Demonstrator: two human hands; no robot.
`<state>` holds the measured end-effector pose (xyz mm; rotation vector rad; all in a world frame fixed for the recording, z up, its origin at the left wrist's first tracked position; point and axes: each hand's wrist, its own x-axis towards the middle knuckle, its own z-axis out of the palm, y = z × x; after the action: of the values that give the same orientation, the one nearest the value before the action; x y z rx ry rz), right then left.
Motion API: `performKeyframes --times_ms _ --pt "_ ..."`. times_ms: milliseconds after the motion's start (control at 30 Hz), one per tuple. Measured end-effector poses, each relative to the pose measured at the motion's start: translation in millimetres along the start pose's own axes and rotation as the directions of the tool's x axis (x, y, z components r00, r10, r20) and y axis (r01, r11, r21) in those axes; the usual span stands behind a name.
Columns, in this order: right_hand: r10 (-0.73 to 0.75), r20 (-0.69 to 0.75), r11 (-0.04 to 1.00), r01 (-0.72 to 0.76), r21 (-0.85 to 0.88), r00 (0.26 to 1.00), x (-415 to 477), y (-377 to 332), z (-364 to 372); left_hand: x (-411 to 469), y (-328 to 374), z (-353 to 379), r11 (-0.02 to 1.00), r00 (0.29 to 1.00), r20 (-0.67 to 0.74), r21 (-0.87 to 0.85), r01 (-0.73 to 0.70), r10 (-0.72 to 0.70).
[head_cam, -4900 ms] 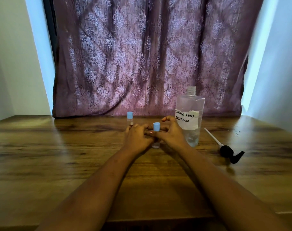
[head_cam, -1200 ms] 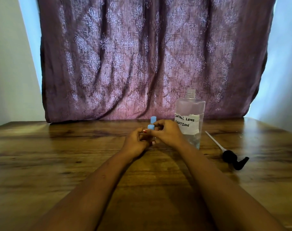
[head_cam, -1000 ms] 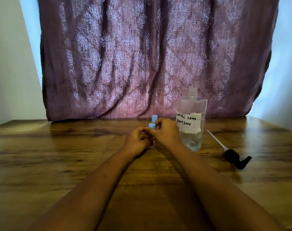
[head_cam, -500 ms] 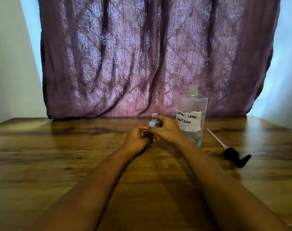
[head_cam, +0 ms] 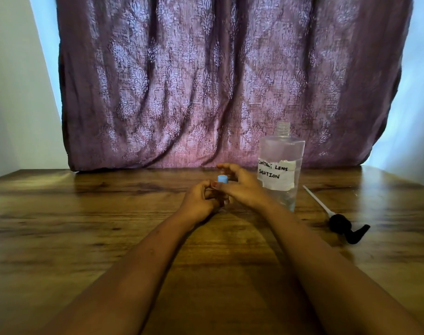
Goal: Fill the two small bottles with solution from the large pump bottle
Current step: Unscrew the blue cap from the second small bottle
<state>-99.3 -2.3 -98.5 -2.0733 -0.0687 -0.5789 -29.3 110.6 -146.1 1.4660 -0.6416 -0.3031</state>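
Small bottle (head_cam: 222, 179), blue-capped: upright at mid-tabletop (head_cam: 85, 238), clasped between your left hand (head_cam: 199, 201) and right hand (head_cam: 242, 187), both curled round it; the uncapped large bottle (head_cam: 280, 170) stands just right, nearer your right hand.

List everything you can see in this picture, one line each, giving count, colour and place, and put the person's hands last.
Curtain: one, purple patterned, hanging behind the table.
Table: one, brown wood, across the foreground.
Large bottle: one, clear with white handwritten label, uncapped, upright right of the hands.
Pump head: one, black with white tube, lying on the table right of the large bottle.
Small bottle: one visible, blue cap, between the hands; a second cannot be seen.
Left hand: one, gripping the small bottle's body.
Right hand: one, fingers curled around its cap.
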Motion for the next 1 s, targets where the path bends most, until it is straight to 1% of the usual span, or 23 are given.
performKeyframes --times_ms 67,100,133,200,267,333,367,467,500,567,667,700,733,800,867,900,1000 --pt "-0.048 -0.106 0.998 0.043 -0.047 0.993 1.0 3.8 5.5 0.3 -0.3 -0.9 1.0 1.0 0.004 0.01 -0.012 0.012" --pt "-0.056 -0.126 0.997 0.05 -0.052 0.99 1.7 5.2 7.2 0.1 0.0 -0.8 1.0 1.0 0.006 0.007 -0.012 0.012" --pt "-0.054 -0.12 0.998 0.048 -0.047 0.991 2.4 5.7 7.8 0.0 0.2 -0.9 1.0 1.0 0.008 0.003 -0.008 0.008" --pt "-0.045 -0.057 0.999 0.044 -0.024 0.997 4.2 4.8 4.9 0.2 -0.4 -0.9 1.0 1.0 0.01 0.0 -0.003 0.003" --pt "-0.028 0.022 0.998 0.027 0.049 0.999 4.5 2.4 -0.3 0.8 -0.9 -0.9 1.0 1.0 0.01 -0.011 0.003 -0.003" --pt "0.006 0.059 0.992 -0.013 0.122 0.998 2.2 -0.1 -3.0 1.5 -1.7 -1.4 1.0 1.0 0.007 -0.01 0.019 -0.018" --pt "0.01 0.049 0.994 -0.015 0.109 0.999 0.9 -0.2 -2.7 1.7 -1.7 -0.9 1.0 1.0 0.005 -0.006 0.025 -0.025" --pt "-0.058 -0.059 0.996 0.054 -0.069 0.997 -1.0 3.1 4.0 1.4 -1.2 -0.9 1.0 1.0 -0.023 0.019 0.022 -0.021" --pt "-0.071 -0.086 0.994 0.063 -0.092 0.994 -0.1 3.8 5.3 1.3 -1.5 -0.9 0.999 0.999 -0.026 0.027 0.02 -0.02" --pt "-0.051 -0.084 0.996 0.045 -0.071 0.995 2.9 4.6 4.9 1.6 -1.9 -1.4 0.999 0.999 -0.022 0.033 0.028 -0.027" --pt "-0.024 0.011 1.0 0.024 0.014 1.0 2.2 0.4 -0.3 1.4 -1.2 -2.2 0.999 0.999 -0.014 0.023 0.031 -0.03" --pt "-0.031 0.022 0.999 0.031 0.027 0.999 1.3 -0.1 -1.1 1.5 -1.2 -1.7 0.999 1.0 -0.009 0.02 0.029 -0.028" --pt "-0.045 0.012 0.999 0.045 0.018 0.999 0.2 -0.2 -0.9 1.2 -1.1 -1.3 0.999 0.999 -0.014 0.02 0.029 -0.029" --pt "-0.076 -0.056 0.996 0.073 -0.047 0.996 0.0 1.7 1.6 0.9 -0.8 -0.7 1.0 0.999 -0.026 0.02 0.023 -0.022" --pt "-0.089 -0.121 0.992 0.077 -0.104 0.989 1.5 4.7 3.5 0.5 -0.7 -1.3 1.0 1.0 -0.024 0.024 0.013 -0.013" --pt "-0.081 -0.133 0.992 0.068 -0.105 0.988 1.9 4.7 3.3 -0.3 0.2 -1.3 0.999 1.0 -0.015 0.032 0.015 -0.014" --pt "-0.053 -0.062 0.998 0.05 -0.039 0.997 3.5 3.2 -0.7 -0.3 0.6 -2.0 0.999 1.0 -0.01 0.04 0.016 -0.016"
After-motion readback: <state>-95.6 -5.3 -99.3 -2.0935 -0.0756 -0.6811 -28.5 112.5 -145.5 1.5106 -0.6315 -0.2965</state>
